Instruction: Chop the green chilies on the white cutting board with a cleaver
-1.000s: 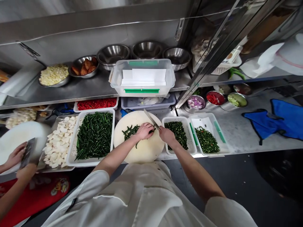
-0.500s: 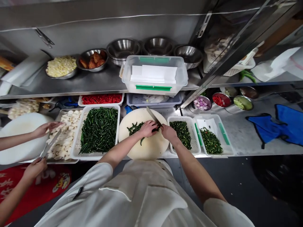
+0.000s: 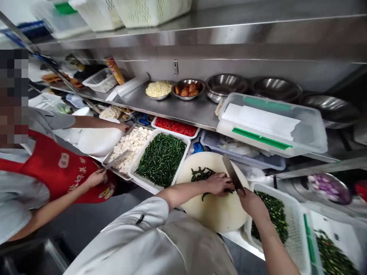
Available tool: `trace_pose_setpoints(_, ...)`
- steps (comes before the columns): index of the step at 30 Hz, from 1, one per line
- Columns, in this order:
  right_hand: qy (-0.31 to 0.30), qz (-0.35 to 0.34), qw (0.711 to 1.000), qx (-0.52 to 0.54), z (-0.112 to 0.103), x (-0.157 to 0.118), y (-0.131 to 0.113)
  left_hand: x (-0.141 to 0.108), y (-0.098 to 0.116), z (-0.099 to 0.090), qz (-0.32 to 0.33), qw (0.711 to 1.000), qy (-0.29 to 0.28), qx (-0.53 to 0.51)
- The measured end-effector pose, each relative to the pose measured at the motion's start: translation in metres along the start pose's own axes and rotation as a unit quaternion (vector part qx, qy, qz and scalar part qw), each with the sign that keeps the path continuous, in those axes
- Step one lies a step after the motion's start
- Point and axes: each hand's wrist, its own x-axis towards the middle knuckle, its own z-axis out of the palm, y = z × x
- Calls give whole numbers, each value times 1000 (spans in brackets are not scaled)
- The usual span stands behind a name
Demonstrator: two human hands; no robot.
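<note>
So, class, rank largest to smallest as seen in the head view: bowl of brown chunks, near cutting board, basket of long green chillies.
Near cutting board
Basket of long green chillies
Bowl of brown chunks

My L hand (image 3: pixel 220 184) covers some of the green chillies (image 3: pixel 202 173), so can't tell how many pcs are under it. Knife (image 3: pixel 232 172) handle's mostly hidden in my R hand (image 3: pixel 252 202). R forearm (image 3: pixel 275 240) runs off btm edge, blocks pt of the basket (image 3: pixel 299 225). Far-R tub (image 3: pixel 309 238): cut off, blurry. Red stuff (image 3: pixel 362 190), R edge: mostly cut off. Co-worker's (image 3: pixel 25 183) head: pixelated, cut by L edge; apron badge (image 3: pixel 63 160) too tiny to read.
</note>
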Motion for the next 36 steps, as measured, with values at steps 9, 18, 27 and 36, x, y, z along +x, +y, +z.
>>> trace_pose_setpoints(9,-47,45,998,23,-15,-9,-23,-7,-2,-12,2,999,-11,-42)
trace_pose_setpoints(18,-58,83,994,49,-23,-20,-39,-10,-5,-20,-19,995,-25,-97)
trace_pose_setpoints(27,-58,100,991,65,-17,-21,-43,-13,-5,-18,-25,995,-27,-95)
trace_pose_setpoints(36,-57,105,990,74,-17,-22,-53,-19,-4,-19,-26,994,-20,-103)
